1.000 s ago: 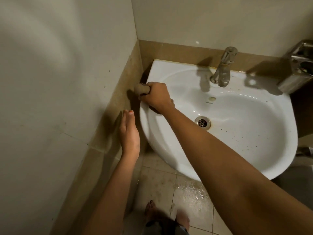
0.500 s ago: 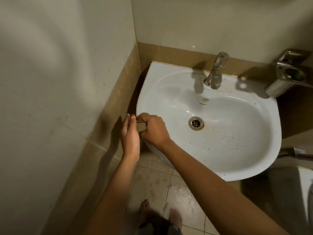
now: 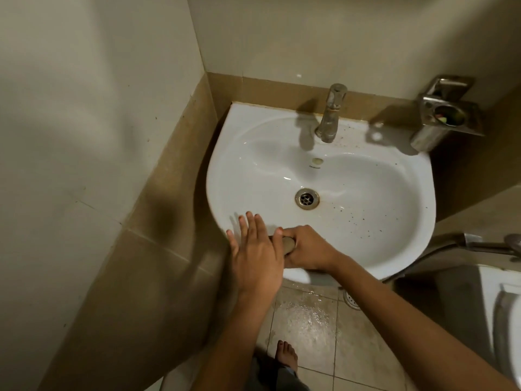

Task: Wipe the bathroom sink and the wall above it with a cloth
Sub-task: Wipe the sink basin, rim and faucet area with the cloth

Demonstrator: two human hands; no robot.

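A white sink (image 3: 366, 193) is fixed to the back wall (image 3: 338, 38), with dark specks on its right half and a metal drain (image 3: 307, 198) in the middle. My right hand (image 3: 308, 248) grips a bunched grey-brown cloth (image 3: 288, 245) on the sink's front rim. Only a small part of the cloth shows between the fingers. My left hand (image 3: 255, 255) lies flat with straight fingers on the front-left rim, touching the right hand's knuckles.
A metal tap (image 3: 329, 114) stands at the sink's back edge. A steel holder (image 3: 442, 114) is mounted on the wall at the right. The left wall (image 3: 84, 136) is close beside the sink. A toilet (image 3: 504, 320) and a hose (image 3: 485, 245) are at the right. Below, the floor tiles (image 3: 307, 323) are wet.
My right hand has slid the cloth from the sink's left rim round to the front rim. My left hand has left the side wall and come onto the rim.
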